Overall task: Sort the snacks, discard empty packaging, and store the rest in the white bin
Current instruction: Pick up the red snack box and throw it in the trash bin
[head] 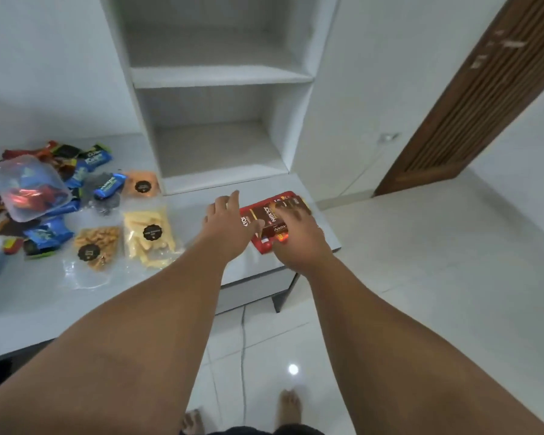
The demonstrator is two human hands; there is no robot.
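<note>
My right hand point(296, 233) lies flat, fingers spread, on Nextar packets point(266, 216); left hand point(225, 219) empty, fingers straight. Near the surface point(107, 302) corner, they may slide off.

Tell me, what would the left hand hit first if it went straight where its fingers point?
Likely the bottom ledge of the white shelf unit, just beyond the left hand, though depth is unclear.

Nextar packs point(266, 215) partly hidden (labels blurred).
</note>
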